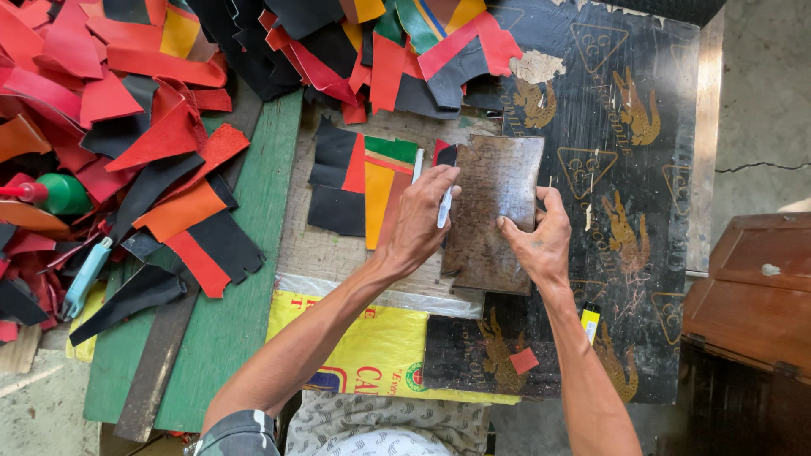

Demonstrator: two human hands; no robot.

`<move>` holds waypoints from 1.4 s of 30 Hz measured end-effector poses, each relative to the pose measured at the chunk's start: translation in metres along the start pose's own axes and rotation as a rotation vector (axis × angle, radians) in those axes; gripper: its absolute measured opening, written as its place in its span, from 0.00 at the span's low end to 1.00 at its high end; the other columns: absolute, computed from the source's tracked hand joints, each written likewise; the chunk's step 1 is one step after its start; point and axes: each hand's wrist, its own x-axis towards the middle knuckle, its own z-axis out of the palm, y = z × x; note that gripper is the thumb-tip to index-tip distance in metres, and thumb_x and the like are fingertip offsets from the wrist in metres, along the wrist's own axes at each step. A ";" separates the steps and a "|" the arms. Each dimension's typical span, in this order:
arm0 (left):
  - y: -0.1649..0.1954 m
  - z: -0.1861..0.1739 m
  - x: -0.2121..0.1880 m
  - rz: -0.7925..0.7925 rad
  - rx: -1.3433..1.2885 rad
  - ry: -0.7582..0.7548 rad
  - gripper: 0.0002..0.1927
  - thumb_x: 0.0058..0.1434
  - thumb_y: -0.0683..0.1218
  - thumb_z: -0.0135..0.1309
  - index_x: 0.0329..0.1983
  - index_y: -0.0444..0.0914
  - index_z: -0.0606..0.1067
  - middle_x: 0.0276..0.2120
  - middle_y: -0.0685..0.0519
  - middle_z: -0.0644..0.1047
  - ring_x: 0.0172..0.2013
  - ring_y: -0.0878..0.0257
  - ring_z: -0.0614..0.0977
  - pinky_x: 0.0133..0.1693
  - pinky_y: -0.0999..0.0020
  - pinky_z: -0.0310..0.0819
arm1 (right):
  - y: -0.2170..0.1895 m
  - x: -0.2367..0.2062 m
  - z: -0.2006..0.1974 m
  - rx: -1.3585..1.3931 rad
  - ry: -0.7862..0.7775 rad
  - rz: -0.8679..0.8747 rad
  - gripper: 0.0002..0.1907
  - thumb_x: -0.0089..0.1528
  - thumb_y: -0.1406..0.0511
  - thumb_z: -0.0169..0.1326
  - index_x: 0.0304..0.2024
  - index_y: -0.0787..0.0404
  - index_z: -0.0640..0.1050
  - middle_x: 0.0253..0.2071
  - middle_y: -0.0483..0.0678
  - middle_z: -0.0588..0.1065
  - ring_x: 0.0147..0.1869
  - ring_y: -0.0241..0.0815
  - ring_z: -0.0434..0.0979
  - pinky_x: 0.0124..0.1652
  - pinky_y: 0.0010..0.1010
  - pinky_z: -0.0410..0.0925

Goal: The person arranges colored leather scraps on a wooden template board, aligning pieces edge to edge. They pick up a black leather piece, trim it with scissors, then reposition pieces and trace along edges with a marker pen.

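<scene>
In the head view, the left hand (418, 221) has its fingers closed around a white pen (445, 205), with the tip at the left edge of a brown metal plate (494, 211). The plate lies flat near the middle of the tabletop (253, 279). The right hand (536, 241) presses on the plate's right edge, fingers spread and flat, grasping nothing. At nine o'clock from the plate lie sewn leather pieces (363, 181) in black, red, orange and green. At ten o'clock is a heap of leather scraps (127, 101). A black printed sheet (625, 169) lies at three o'clock and a yellow sack (372, 346) at seven o'clock.
</scene>
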 end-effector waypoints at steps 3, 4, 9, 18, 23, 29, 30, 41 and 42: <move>0.000 0.003 -0.004 -0.011 0.020 -0.004 0.23 0.58 0.31 0.51 0.58 0.28 0.73 0.56 0.35 0.76 0.52 0.39 0.79 0.53 0.53 0.75 | -0.001 0.000 0.000 -0.005 0.001 -0.013 0.22 0.58 0.74 0.63 0.52 0.66 0.69 0.38 0.52 0.82 0.40 0.33 0.82 0.38 0.24 0.73; 0.001 0.004 -0.006 -0.013 0.037 -0.007 0.23 0.57 0.31 0.52 0.58 0.28 0.73 0.55 0.35 0.76 0.52 0.38 0.79 0.53 0.53 0.75 | -0.001 0.000 0.000 -0.008 0.002 -0.017 0.22 0.58 0.74 0.63 0.52 0.66 0.69 0.38 0.52 0.82 0.40 0.33 0.82 0.38 0.24 0.73; 0.005 0.002 -0.020 -0.034 0.034 -0.035 0.23 0.57 0.32 0.52 0.58 0.28 0.73 0.55 0.35 0.76 0.51 0.39 0.80 0.52 0.53 0.76 | -0.002 0.000 0.000 0.003 0.001 0.005 0.22 0.58 0.73 0.63 0.52 0.66 0.68 0.37 0.52 0.82 0.39 0.33 0.82 0.38 0.24 0.73; 0.018 -0.009 -0.047 0.038 0.121 -0.051 0.20 0.60 0.37 0.56 0.57 0.29 0.73 0.54 0.37 0.77 0.55 0.41 0.77 0.57 0.52 0.69 | -0.002 -0.001 -0.001 -0.002 0.001 -0.012 0.22 0.58 0.73 0.63 0.52 0.66 0.69 0.37 0.52 0.82 0.40 0.34 0.83 0.38 0.24 0.74; 0.019 -0.007 -0.059 0.022 0.129 -0.048 0.20 0.61 0.38 0.56 0.57 0.30 0.74 0.55 0.38 0.78 0.55 0.41 0.77 0.57 0.52 0.70 | -0.001 -0.001 -0.001 0.015 0.001 -0.020 0.22 0.58 0.73 0.63 0.52 0.66 0.69 0.38 0.52 0.82 0.40 0.34 0.83 0.38 0.24 0.75; 0.019 -0.004 -0.072 0.028 0.147 -0.031 0.20 0.62 0.40 0.58 0.57 0.30 0.74 0.55 0.38 0.77 0.56 0.42 0.77 0.57 0.52 0.70 | 0.000 -0.001 -0.001 0.009 0.000 -0.017 0.22 0.58 0.73 0.63 0.52 0.66 0.69 0.38 0.52 0.82 0.40 0.34 0.83 0.38 0.25 0.75; 0.020 -0.004 -0.074 0.032 0.148 -0.031 0.20 0.62 0.40 0.58 0.57 0.30 0.75 0.55 0.38 0.77 0.56 0.42 0.78 0.57 0.52 0.70 | 0.000 -0.001 -0.001 0.010 -0.002 -0.017 0.22 0.59 0.73 0.63 0.52 0.66 0.69 0.38 0.52 0.82 0.40 0.35 0.83 0.38 0.25 0.75; 0.025 -0.007 -0.083 0.037 0.161 -0.049 0.21 0.61 0.40 0.58 0.57 0.30 0.75 0.55 0.38 0.77 0.56 0.42 0.77 0.57 0.51 0.69 | 0.000 0.000 -0.002 -0.012 -0.004 -0.014 0.22 0.59 0.73 0.63 0.52 0.66 0.68 0.38 0.53 0.82 0.41 0.36 0.84 0.39 0.25 0.75; 0.026 -0.008 -0.082 0.037 0.160 -0.051 0.21 0.61 0.40 0.58 0.57 0.30 0.75 0.55 0.38 0.77 0.56 0.43 0.77 0.57 0.52 0.69 | 0.001 0.000 -0.002 -0.009 -0.003 -0.017 0.22 0.59 0.73 0.63 0.52 0.66 0.69 0.39 0.53 0.82 0.41 0.36 0.83 0.39 0.25 0.75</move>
